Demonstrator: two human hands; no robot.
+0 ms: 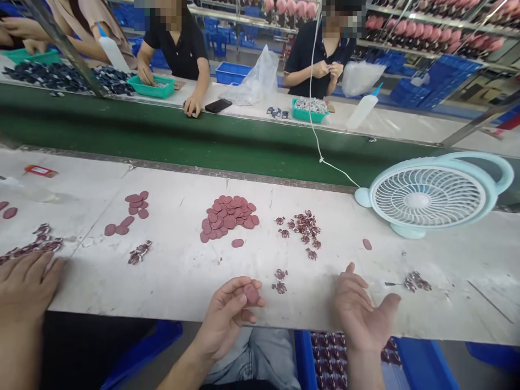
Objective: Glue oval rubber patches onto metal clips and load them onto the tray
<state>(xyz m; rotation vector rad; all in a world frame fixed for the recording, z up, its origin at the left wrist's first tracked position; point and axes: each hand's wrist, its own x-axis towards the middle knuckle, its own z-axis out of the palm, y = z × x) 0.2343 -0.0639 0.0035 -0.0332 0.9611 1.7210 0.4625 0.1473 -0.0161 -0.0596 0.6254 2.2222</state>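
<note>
Near the table's front edge, my left hand [233, 306] pinches a dark red oval disc [251, 294] between thumb and fingers. My right hand [363, 314] is open with the palm turned up and the fingers spread, and nothing shows in it. Between my hands lie a few small shiny maroon-and-silver pieces [280, 281]. Beyond my left hand is a pile of the same oval discs [228, 215], with one disc [238, 243] lying apart. A cluster of the shiny pieces [306, 226] sits to the right of the pile.
A light blue fan [426, 197] stands at the right. More shiny pieces [417, 281] lie beyond my right hand. A co-worker's hand [30, 279] rests at the left. Below the table edge is a blue crate [424, 360] holding maroon pieces. People work across the green belt [244, 146].
</note>
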